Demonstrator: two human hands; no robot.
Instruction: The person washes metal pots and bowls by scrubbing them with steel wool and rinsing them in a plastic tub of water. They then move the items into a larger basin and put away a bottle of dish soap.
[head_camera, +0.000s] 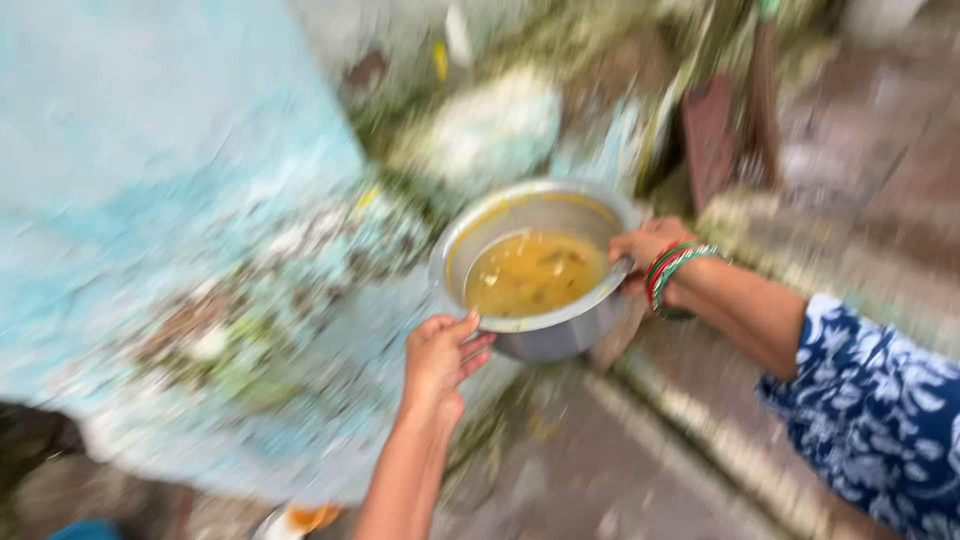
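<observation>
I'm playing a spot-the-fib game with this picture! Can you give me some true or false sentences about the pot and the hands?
1. Both hands hold the metal pot. True: the left hand is at its near rim and the right hand grips its far rim.
2. The pot is empty. False: it holds a yellowish-brown liquid with small bits in it.
3. The right wrist wears red and green bangles. True.
4. The right arm has a plain red sleeve. False: the sleeve is blue with a white pattern.
5. The wall on the left is light blue and worn. True.
</observation>
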